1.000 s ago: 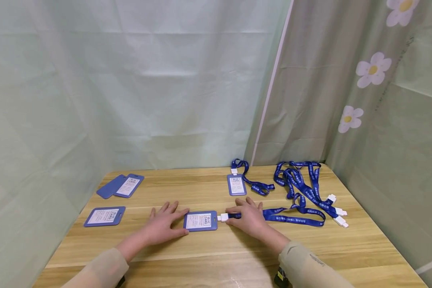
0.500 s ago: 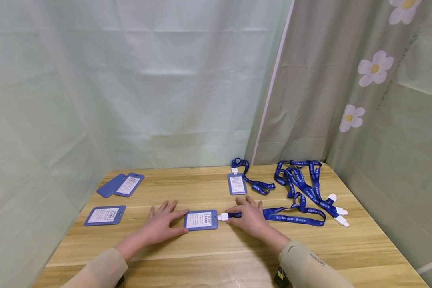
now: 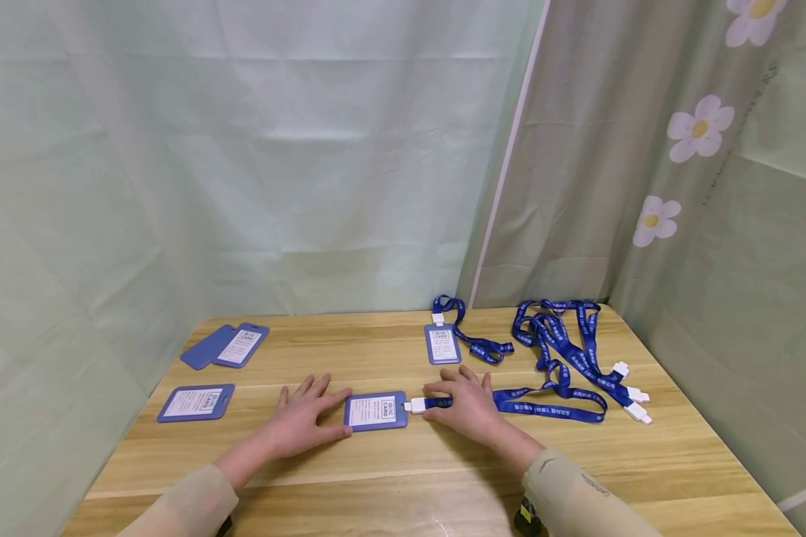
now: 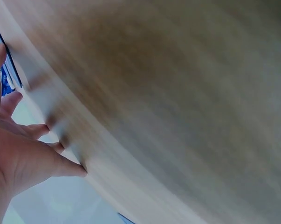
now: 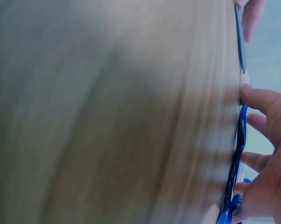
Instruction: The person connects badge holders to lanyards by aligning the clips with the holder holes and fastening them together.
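Observation:
In the head view a blue badge holder (image 3: 376, 411) with a white card lies sideways on the wooden table, front centre. Its slot end meets the white clip (image 3: 416, 405) of a blue lanyard (image 3: 547, 409). My left hand (image 3: 298, 421) rests at the holder's left end, fingers spread, thumb and index finger touching its two corners. In the left wrist view its other fingertips stand on the table. My right hand (image 3: 466, 406) has thumb and index finger on either side of the strap just behind the clip. The palm hides part of the strap.
Another badge holder (image 3: 441, 344) with lanyard attached lies at the back. Several loose lanyards (image 3: 571, 343) with white clips (image 3: 634, 395) are heaped at the right. At the left lie a single holder (image 3: 195, 403) and two overlapping ones (image 3: 242, 345). Curtains hang behind the table.
My right hand, the lanyard clip and the badge holder have shifted very slightly to the right. My left hand has stayed almost still.

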A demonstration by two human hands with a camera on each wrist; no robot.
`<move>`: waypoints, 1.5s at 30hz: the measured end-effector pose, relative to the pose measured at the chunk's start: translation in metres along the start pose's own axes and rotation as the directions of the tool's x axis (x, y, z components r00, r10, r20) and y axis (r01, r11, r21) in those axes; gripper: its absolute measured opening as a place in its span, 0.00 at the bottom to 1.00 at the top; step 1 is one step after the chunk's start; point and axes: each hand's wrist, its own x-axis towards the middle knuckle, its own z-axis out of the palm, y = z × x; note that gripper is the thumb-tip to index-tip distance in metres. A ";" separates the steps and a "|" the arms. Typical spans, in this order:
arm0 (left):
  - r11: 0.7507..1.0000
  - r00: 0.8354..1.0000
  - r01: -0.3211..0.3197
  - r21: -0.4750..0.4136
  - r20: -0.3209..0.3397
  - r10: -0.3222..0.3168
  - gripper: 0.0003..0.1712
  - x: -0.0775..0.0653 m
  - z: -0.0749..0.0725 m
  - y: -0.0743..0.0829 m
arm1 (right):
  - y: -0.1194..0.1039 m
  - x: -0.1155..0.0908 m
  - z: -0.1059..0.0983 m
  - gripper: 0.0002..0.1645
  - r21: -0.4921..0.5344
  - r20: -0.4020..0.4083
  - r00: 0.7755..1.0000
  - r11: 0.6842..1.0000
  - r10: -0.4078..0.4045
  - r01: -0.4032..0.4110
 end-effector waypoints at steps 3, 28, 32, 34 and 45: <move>1.000 1.000 0.002 -0.009 0.001 -0.002 0.45 0.000 0.000 0.000 | 0.003 -0.001 -0.001 0.23 -0.006 -0.005 1.000 1.000 0.002 -0.002; 1.000 1.000 0.020 -0.011 -0.001 -0.020 0.40 0.000 0.002 0.004 | 0.002 0.000 0.004 0.15 0.049 -0.008 1.000 0.999 0.008 -0.008; 1.000 1.000 0.015 -0.015 -0.008 -0.015 0.39 0.000 0.001 0.004 | 0.002 0.001 0.004 0.15 0.043 -0.005 1.000 0.999 0.006 -0.006; 1.000 1.000 0.014 -0.017 -0.010 -0.015 0.39 0.000 0.001 0.004 | 0.001 0.001 0.004 0.15 0.040 -0.004 1.000 0.999 0.004 -0.004; 1.000 1.000 0.024 -0.013 0.008 -0.024 0.39 0.003 0.001 0.005 | 0.000 0.000 0.003 0.14 0.049 0.000 1.000 0.999 0.017 -0.017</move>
